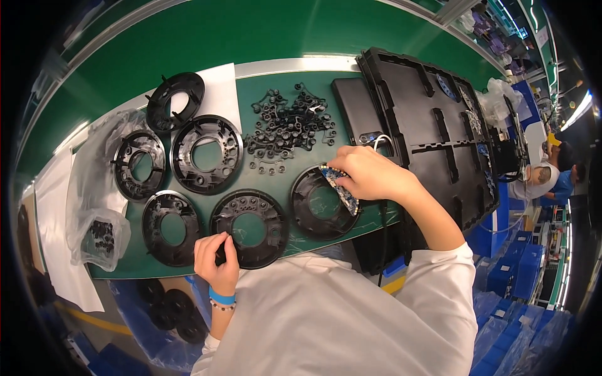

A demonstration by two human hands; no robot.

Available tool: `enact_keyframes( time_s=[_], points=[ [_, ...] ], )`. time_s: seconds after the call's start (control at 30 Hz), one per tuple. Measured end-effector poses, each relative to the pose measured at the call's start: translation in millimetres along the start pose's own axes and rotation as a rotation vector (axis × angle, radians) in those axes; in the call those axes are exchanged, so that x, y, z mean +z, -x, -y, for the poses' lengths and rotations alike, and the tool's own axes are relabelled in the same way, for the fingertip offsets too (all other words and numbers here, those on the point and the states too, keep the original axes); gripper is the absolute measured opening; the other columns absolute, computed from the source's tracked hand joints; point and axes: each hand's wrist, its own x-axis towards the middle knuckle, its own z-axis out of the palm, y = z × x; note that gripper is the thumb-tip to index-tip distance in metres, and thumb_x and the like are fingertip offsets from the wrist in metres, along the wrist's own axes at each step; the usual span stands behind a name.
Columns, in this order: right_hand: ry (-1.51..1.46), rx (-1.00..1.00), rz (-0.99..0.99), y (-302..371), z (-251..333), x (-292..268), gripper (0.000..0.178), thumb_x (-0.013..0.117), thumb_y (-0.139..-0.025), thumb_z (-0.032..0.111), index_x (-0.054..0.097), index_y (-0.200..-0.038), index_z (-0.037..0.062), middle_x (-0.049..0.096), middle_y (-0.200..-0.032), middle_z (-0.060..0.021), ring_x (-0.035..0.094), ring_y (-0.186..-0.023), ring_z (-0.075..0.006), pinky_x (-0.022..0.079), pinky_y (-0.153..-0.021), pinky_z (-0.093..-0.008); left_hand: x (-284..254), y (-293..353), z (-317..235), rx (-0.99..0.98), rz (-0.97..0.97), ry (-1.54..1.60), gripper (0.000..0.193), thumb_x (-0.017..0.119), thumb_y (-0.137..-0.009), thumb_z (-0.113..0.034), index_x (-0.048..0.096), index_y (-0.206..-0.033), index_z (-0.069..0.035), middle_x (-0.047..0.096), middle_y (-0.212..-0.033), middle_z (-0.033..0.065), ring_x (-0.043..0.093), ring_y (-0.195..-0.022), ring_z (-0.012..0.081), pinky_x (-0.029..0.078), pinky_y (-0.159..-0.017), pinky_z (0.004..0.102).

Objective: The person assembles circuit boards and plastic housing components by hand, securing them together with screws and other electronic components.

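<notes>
A person in a white long-sleeved top leans over a green table, working among round black plastic ring-shaped housings. Five of them lie flat in two rows, and a sixth, slimmer black ring rests partly on a white sheet of paper at the far left. A loose heap of small black plastic clips sits in the middle of the table, just beyond the near row. A crumpled clear plastic bag holding more small dark parts lies at the left edge, and a large black moulded tray fills the right side, with a flat dark rectangular slab beside it.

The left hand, a blue band at its wrist, is closed in a pinch on the near rim of the middle black ring housing in the near row. The right hand is curled around a narrow curved blue-patterned circuit strip, holding it over the upper right edge of the rightmost black ring housing, the strip's lower end touching or just above that ring. Blue crates stand below the table at right.
</notes>
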Motion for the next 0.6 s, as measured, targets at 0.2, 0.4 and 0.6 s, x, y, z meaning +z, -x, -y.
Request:
enact_keyframes(
  time_s=[0.2, 0.4, 0.6],
  points=[
    [0.108, -0.022, 0.062, -10.7, 3.2, -7.0, 0.027, 0.063, -0.066, 0.003, 0.060, -0.093, -0.0012, 0.055, -0.083, -0.0157, 0.055, -0.079, -0.0335, 0.044, -0.069, -0.0393, 1.2, -1.6, -1.9, 0.010, -0.004, -0.014, 0.015, 0.062, -0.066, 0.007, 0.059, -0.078, -0.001, 0.059, -0.073, 0.0089, 0.054, -0.066, 0.0231, 0.043, -0.058, 0.0290],
    [-0.115, -0.080, 0.062, -19.0, -8.2, -7.6, 0.026, 0.063, -0.066, 0.002, 0.061, -0.092, -0.0024, 0.057, -0.076, -0.0139, 0.057, -0.070, -0.0284, 0.045, -0.064, -0.0353, 3.8, -2.5, -2.6, 0.027, -0.011, -0.016, 0.015, 0.062, -0.066, 0.007, 0.059, -0.078, 0.000, 0.059, -0.074, 0.0090, 0.054, -0.066, 0.0232, 0.043, -0.059, 0.0292],
    [-0.375, 0.056, 0.033, -23.7, -21.6, -20.2, 0.022, 0.060, -0.068, -0.004, 0.062, -0.090, -0.0022, 0.059, -0.071, -0.0090, 0.056, -0.059, -0.0131, 0.046, -0.057, -0.0258, 2.6, -2.8, -2.2, 0.047, -0.002, -0.020, 0.013, 0.061, -0.068, 0.007, 0.058, -0.079, 0.001, 0.059, -0.074, 0.0098, 0.054, -0.067, 0.0218, 0.043, -0.059, 0.0266]
  ],
)
